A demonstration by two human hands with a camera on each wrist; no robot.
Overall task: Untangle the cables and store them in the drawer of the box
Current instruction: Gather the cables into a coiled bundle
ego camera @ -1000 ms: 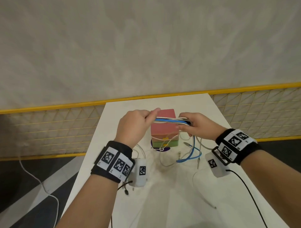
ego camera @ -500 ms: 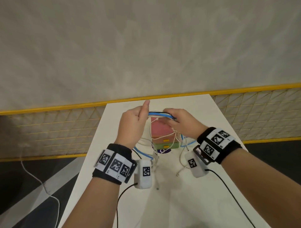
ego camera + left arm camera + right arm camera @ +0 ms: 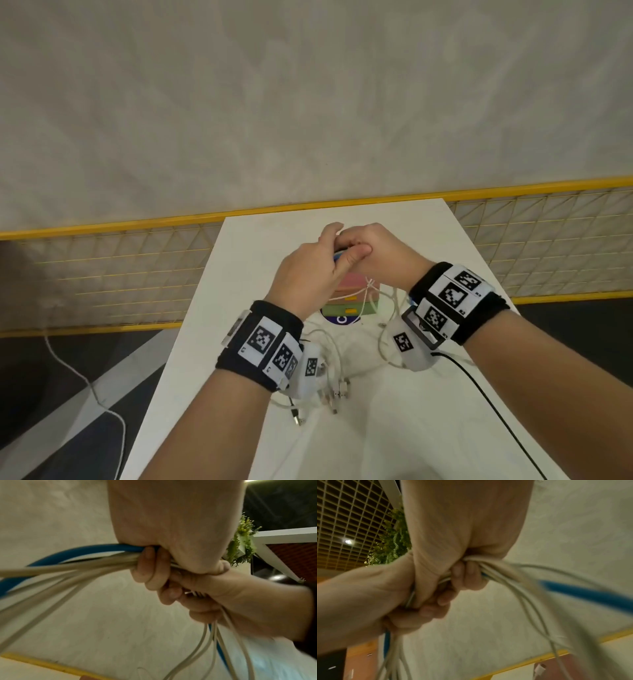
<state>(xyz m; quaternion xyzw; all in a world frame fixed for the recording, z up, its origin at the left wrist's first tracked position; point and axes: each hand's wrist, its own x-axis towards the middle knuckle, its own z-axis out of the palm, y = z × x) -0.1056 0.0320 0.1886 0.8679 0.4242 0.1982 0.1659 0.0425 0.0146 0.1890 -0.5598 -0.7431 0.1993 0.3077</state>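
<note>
Both hands meet above the small box (image 3: 354,286), which has a pink top and green drawers that look closed. The left hand (image 3: 337,246) and right hand (image 3: 375,248) each grip the same cable bundle (image 3: 337,257), fists pressed together. In the left wrist view, the left hand (image 3: 149,566) curls round a blue cable (image 3: 77,551) and several white cables (image 3: 68,568). The right wrist view shows the right hand (image 3: 464,574) wrapped round that bundle, with the blue cable (image 3: 582,593) looping away. White strands (image 3: 387,329) hang to the table, and plug ends (image 3: 339,394) lie near the left wrist.
The box stands on a narrow white table (image 3: 428,428), over a purple round mark (image 3: 337,320). A yellow mesh fence (image 3: 120,274) runs behind the table. A white cord (image 3: 85,380) lies on the dark floor at left. A black wire (image 3: 486,404) trails from the right wrist camera.
The hands, which held the bundle stretched between them, have come together until they touch. The cables now hang in loops below, and the plug ends have dropped onto the table.
</note>
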